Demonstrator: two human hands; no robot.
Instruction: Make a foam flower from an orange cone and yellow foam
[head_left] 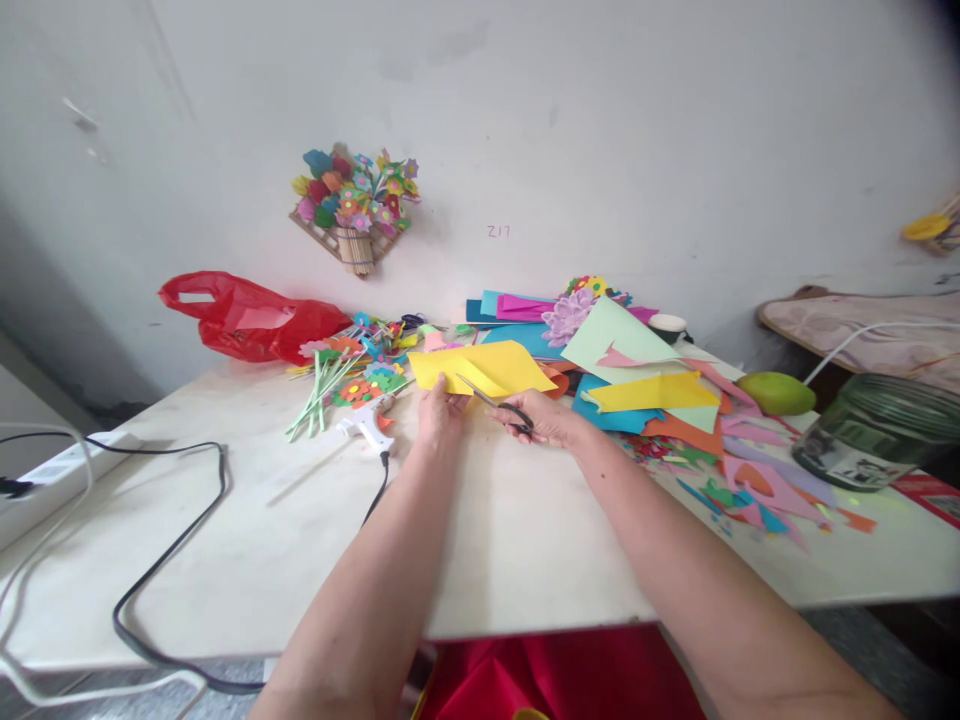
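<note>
A yellow craft sheet [517, 366] is held up above the table, its left part pinched by my left hand [442, 405], fingers closed on it. My right hand [536, 420] is wrapped round the dark handles of a pair of scissors [513, 412]. The scissor blades point up and left and lie at the front edge of the sheet, where a strip curls up. Just left of my left hand, a white glue gun [369, 427] rests on the table with a pale glue stick in its back end.
A red plastic bag [251, 315], paper flowers [367, 388] and pale green stems [319, 395] lie at the left back. Coloured sheets [619, 340], scraps [757, 500], a green fruit [776, 393] and a glass jar [874, 430] are on the right. Black cable [169, 555] crosses the left side.
</note>
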